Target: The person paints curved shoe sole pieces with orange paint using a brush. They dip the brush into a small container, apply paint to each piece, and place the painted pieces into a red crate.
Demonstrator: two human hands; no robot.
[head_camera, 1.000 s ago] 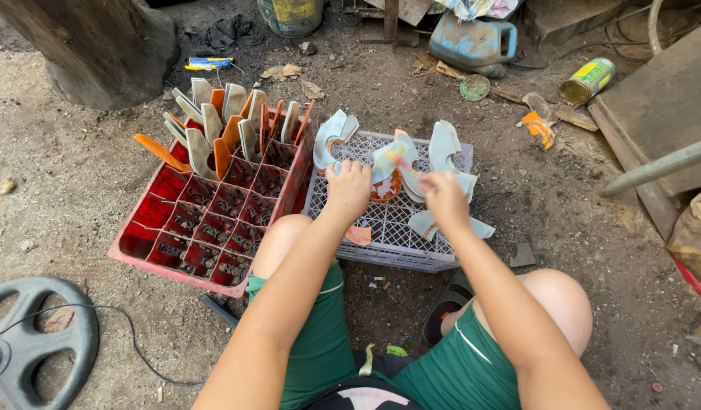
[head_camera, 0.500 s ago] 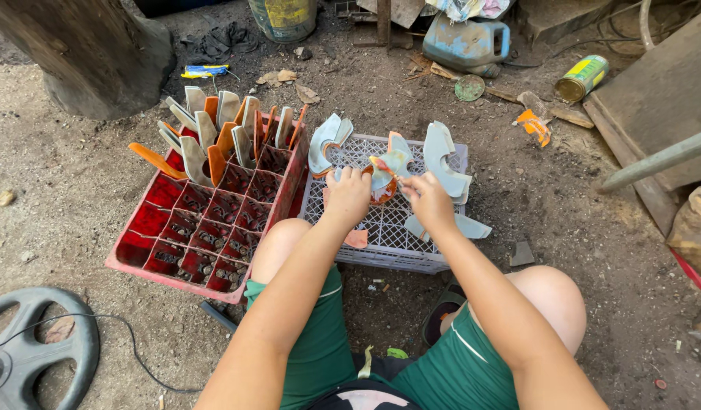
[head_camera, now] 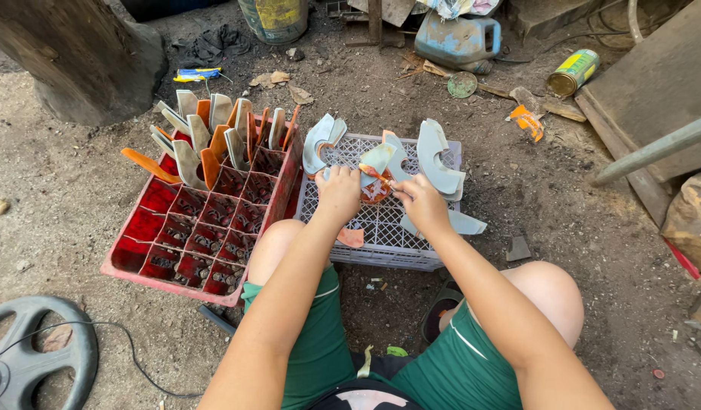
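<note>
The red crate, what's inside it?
The red crate has curved grey and orange pieces standing in its far compartments. The nearer compartments show only dark bottoms; what lies there is too dim to tell.

Both hands (head_camera: pixel 377 193) have closed in together on the orange-and-grey piece (head_camera: pixel 375 176).

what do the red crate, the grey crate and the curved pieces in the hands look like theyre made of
Red crate: looks like moulded plastic, glossy, with divider cells.
Grey crate: probably plastic too, matt, an open lattice mesh on top.
Curved pieces: flat pale grey-blue crescents, some orange, with dull chipped faces; hard plastic or painted sheet, I cannot tell which.
The left hand and right hand hold one with orange patches.
</note>
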